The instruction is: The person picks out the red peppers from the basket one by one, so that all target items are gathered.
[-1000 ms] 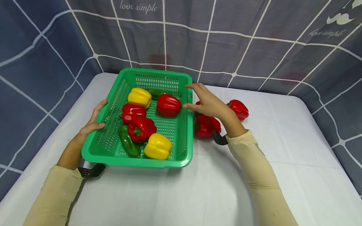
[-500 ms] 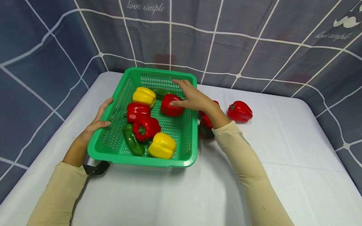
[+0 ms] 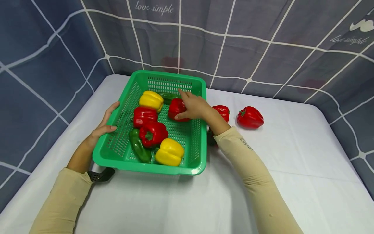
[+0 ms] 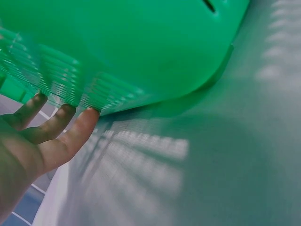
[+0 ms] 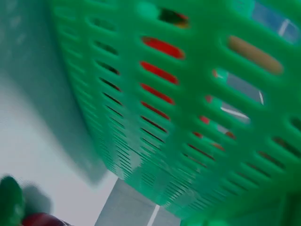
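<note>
A green plastic basket with slotted walls stands on the white cloth. My left hand rests at its left rim, thumb and index finger spread; in the left wrist view the other fingers touch the outer wall. My right hand is inside the basket at a red bell pepper, thumb before it and index finger stretched beyond it. Its remaining fingers are hidden. Around it lie two red bell peppers, two yellow bell peppers, a long green pepper and another green one, partly covered.
Right of the basket, red bell peppers lie on the cloth: one farther out, one behind the right wrist, and another mostly hidden below it. A dark checked curtain stands behind and at the sides of the table.
My right hand has moved left from beyond the basket's right rim and down to the red bell pepper. My left hand stays at the rim. The head view has shifted slightly.
</note>
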`<state>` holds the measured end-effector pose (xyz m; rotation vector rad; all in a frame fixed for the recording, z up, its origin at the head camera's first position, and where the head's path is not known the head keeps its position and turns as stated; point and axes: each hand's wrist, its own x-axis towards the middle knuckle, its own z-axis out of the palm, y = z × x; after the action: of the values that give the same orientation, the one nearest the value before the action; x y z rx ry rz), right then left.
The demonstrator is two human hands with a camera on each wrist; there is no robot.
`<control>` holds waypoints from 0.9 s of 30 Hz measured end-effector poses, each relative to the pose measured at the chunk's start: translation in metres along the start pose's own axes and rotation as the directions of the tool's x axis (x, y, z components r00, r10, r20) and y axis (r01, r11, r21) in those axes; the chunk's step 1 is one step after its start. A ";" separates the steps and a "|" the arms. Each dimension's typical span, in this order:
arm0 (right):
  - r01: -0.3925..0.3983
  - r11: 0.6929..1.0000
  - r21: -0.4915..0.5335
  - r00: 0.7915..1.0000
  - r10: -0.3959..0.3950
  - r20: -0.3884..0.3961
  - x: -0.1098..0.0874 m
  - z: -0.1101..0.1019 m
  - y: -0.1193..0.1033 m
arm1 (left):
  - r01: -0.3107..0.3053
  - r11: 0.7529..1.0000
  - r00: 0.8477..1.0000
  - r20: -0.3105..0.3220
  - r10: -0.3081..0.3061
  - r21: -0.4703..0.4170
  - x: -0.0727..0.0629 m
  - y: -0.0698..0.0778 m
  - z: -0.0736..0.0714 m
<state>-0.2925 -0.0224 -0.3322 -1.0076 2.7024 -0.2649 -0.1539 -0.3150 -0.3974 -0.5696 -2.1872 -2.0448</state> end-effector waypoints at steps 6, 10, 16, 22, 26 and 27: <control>-0.068 0.978 -0.198 0.997 0.073 0.019 -0.001 0.006 -0.004 | -0.013 1.000 1.000 0.020 0.013 0.000 0.001 -0.001 0.001; -0.088 0.970 -0.225 0.995 0.094 0.015 0.000 0.008 -0.005 | -0.042 0.998 0.999 0.017 0.042 0.047 0.002 -0.001 0.001; -0.092 0.969 -0.230 0.995 0.098 0.015 0.000 0.008 -0.005 | -0.021 1.000 1.000 0.017 0.021 0.013 0.003 0.000 0.001; -0.066 0.977 -0.203 0.998 0.062 -0.026 -0.001 0.009 -0.005 | -0.005 0.999 1.000 0.004 0.005 0.034 0.002 -0.001 -0.001; -0.051 0.982 -0.183 0.998 0.041 -0.057 -0.001 0.010 -0.006 | -0.033 0.997 0.999 0.003 0.033 0.067 0.001 -0.002 -0.003; -0.046 0.982 -0.184 0.997 0.035 -0.064 -0.001 0.010 -0.006 | -0.026 0.998 1.000 0.001 0.026 0.064 0.001 -0.001 -0.003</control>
<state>-0.2851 -0.0269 -0.3400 -1.0071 2.8408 -0.0366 -0.1557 -0.3174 -0.3983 -0.5886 -2.2244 -1.9538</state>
